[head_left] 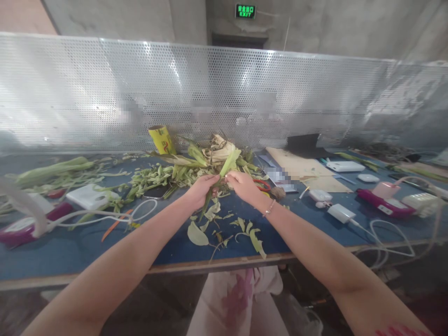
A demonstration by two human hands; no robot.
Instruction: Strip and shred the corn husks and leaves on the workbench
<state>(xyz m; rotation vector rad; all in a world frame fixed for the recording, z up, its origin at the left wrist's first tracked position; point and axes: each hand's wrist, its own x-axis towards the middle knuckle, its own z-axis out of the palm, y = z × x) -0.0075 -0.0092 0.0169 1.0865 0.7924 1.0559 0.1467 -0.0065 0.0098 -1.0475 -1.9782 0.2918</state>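
My left hand (202,187) and my right hand (242,185) meet over the blue table (70,254), both pinched closed on a green leafy stalk (224,169) that slants up from between them. Behind the hands lies a heap of green stalks and pale husks (210,156). Torn leaf pieces (224,228) lie scattered on the blue surface just below my hands. A thin bracelet (269,208) circles my right wrist.
A yellow cup (161,139) stands at the back by the perforated metal screen (224,88). White boxes, pink devices (383,198) and white cables (385,235) lie to the right; more stalks (52,173) and a white box (87,196) lie left. A white bag (241,303) hangs below the table edge.
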